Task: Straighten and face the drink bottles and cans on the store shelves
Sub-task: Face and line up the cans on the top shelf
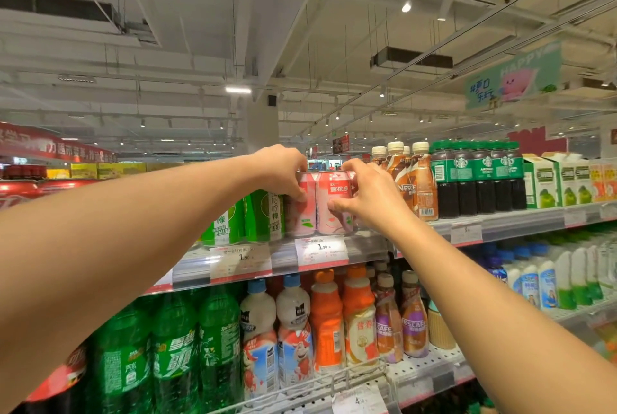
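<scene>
Pink cans (320,203) gripped: left hand (283,170), right hand (364,195).

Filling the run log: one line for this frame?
left hand grips left pink can | right hand grips right pink can | top shelf | cans upright

peach cans (320,205) on top shelf (364,248), lime cans (247,218) left, coffee bottles (412,180) right

The brown coffee bottles (414,330) on the lower shelf read "NESCAFE". A green soda bottle (218,343) carried "Sprite". The hanging banner (514,75) said "HAPPY". Two price tags (240,260) and (322,251) under the cans both showed "1.90".
</scene>
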